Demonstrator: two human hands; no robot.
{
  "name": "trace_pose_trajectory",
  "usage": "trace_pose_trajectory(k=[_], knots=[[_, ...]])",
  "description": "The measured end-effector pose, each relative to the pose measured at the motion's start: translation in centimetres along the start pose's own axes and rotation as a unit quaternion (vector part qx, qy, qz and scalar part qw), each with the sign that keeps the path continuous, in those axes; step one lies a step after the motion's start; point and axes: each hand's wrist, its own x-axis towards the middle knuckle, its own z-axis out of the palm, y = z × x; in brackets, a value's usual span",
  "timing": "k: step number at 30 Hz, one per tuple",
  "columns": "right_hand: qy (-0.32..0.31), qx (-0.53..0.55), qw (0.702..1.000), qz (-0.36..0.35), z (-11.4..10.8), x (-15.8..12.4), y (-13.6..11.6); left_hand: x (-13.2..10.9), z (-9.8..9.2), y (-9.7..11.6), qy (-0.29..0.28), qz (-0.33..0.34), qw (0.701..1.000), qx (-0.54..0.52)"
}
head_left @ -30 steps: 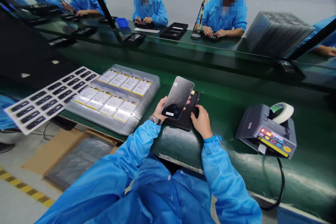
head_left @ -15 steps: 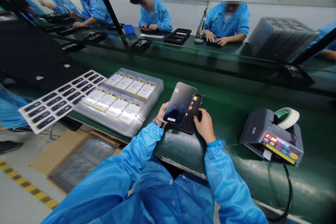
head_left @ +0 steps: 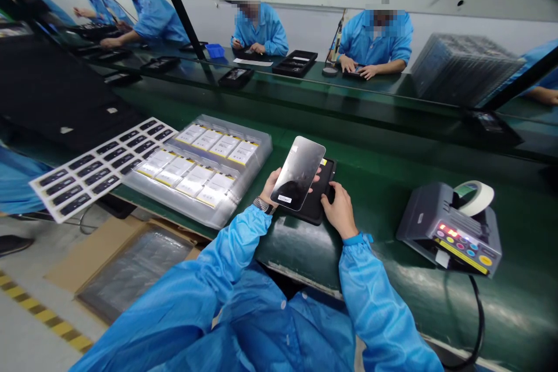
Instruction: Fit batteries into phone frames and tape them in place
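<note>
A glossy dark phone (head_left: 300, 171), with a small white label at its lower edge, lies tilted in my left hand (head_left: 269, 187). The fingers wrap underneath and their tips show past its right edge. Below the phone sits a shallow black tray (head_left: 314, 206) on the green bench, partly covered by the phone; a yellow spot shows near its top. My right hand (head_left: 340, 209) grips the tray's right edge, thumb and fingers curled at the rim. What lies inside the tray is mostly hidden.
Left of my hands, a clear plastic tray (head_left: 192, 203) holds several white battery-like packs. Beyond it is a sheet of black stickers (head_left: 93, 171). To the right stands a tape dispenser (head_left: 451, 226) with a tape roll (head_left: 477, 197). Co-workers sit across the bench behind a low shelf (head_left: 279, 96).
Both hands keep almost the same place, and the phone's tilt shifts slightly, changing its reflection. Across the bench, co-workers' hands have moved a little.
</note>
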Motion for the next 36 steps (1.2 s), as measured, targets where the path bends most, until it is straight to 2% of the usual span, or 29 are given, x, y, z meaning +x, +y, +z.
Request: trace_pose_trajectory(k=[7, 12, 21, 30, 36], knots=[[-0.001, 0.000, 1.000, -0.001, 0.0, 0.1, 0.0, -0.3, 1.5, 0.2, 0.023, 0.001, 1.000, -0.011], [-0.002, 0.002, 1.000, 0.006, -0.1, 0.1, -0.1, -0.2, 1.4, 0.0, -0.007, 0.007, 1.000, 0.019], [-0.001, 0.000, 1.000, 0.001, -0.1, 0.0, -0.2, 0.5, 1.0, -0.1, 0.032, 0.001, 0.999, 0.012], [-0.008, -0.004, 1.000, 0.001, -0.1, 0.1, 0.1, 0.7, 1.4, 0.0, 0.013, -0.013, 0.999, -0.026], [-0.006, -0.003, 1.000, -0.004, -0.1, 0.1, 0.1, 1.0, 1.4, -0.1, 0.016, -0.009, 1.000, -0.016]])
